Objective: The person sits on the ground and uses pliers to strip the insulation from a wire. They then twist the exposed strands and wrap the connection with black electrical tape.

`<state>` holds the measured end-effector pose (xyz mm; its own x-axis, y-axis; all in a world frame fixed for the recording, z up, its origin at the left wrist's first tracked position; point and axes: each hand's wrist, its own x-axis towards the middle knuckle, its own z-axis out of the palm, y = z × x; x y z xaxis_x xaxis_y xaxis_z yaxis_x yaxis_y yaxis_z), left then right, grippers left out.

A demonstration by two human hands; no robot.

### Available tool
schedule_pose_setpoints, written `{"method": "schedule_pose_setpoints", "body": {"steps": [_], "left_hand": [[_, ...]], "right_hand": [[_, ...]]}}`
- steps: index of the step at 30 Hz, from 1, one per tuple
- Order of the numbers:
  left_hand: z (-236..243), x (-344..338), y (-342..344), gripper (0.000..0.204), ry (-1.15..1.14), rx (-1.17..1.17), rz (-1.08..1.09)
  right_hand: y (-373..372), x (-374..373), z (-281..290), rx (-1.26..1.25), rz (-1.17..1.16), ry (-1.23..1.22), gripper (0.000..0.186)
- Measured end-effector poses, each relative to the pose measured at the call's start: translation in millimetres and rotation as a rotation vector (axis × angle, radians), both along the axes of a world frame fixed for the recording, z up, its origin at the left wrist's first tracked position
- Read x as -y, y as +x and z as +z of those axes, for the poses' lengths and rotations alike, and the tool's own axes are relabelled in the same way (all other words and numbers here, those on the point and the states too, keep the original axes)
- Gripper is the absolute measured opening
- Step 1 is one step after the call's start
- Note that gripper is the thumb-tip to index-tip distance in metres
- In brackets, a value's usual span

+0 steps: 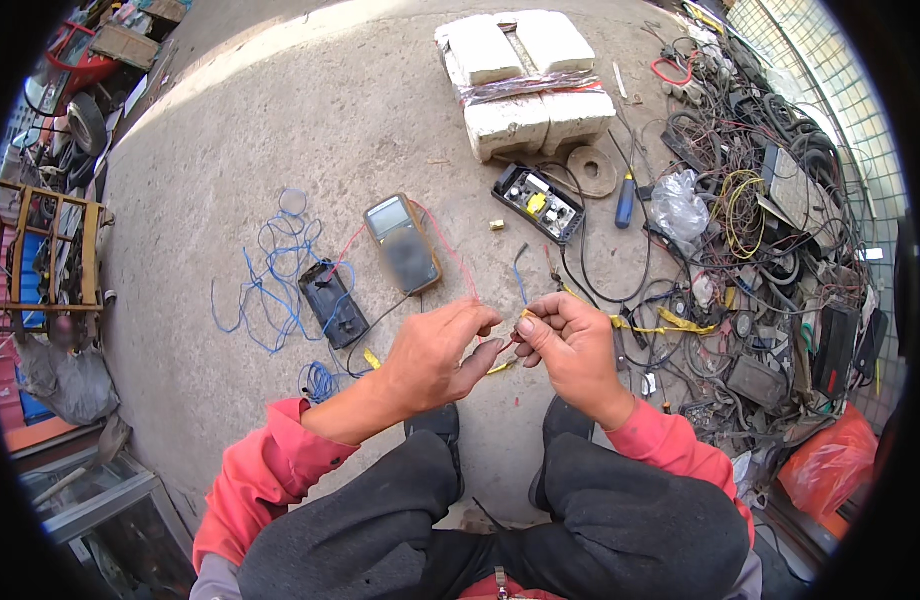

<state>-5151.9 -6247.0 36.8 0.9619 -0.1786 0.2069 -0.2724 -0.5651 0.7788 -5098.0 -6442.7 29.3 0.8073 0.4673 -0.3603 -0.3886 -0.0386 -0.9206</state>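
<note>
My left hand (445,355) is curled around what looks like thin red wire, just left of my right hand (570,350), which pinches a small yellow piece with dark red wire. A multimeter (400,240), its lower face blurred, lies beyond them with red and black leads. An open black case (332,302) sits among tangled blue wire (270,270) on the left. An opened device with an exposed circuit board (535,200) is behind my right hand, near a blue screwdriver (625,205) and a small brass-coloured cylinder (497,225).
White foam blocks (520,55) lie at the back. A large heap of cables and electronic parts (780,230) fills the right side, with an orange bag (828,465). A wooden frame (40,250), a tyre (86,124) and a metal-framed glass panel (100,510) are at the left.
</note>
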Motion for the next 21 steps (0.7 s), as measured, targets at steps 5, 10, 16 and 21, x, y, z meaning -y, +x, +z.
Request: {"method": "schedule_pose_setpoints", "body": {"steps": [5, 10, 16, 21], "left_hand": [[-0.3, -8.7, 0.2, 0.027, -0.789, -0.857, 0.109], [1.5, -10.6, 5.1, 0.027, -1.064, -1.084, 0.079], [3.3, -9.6, 5.0, 0.022, -1.121, -1.12, 0.097], [3.1, -5.9, 3.4, 0.019, -1.075, -1.081, 0.137]], "right_hand": [[-2.5, -0.5, -1.7, 0.199, -0.007, 0.032, 0.011], [-2.5, 1.5, -4.3, 0.318, 0.012, 0.047, 0.012], [-2.4, 0.5, -0.7, 0.338, 0.04, 0.053, 0.011], [-2.6, -0.1, 2.2, 0.287, 0.063, 0.034, 0.012]]}}
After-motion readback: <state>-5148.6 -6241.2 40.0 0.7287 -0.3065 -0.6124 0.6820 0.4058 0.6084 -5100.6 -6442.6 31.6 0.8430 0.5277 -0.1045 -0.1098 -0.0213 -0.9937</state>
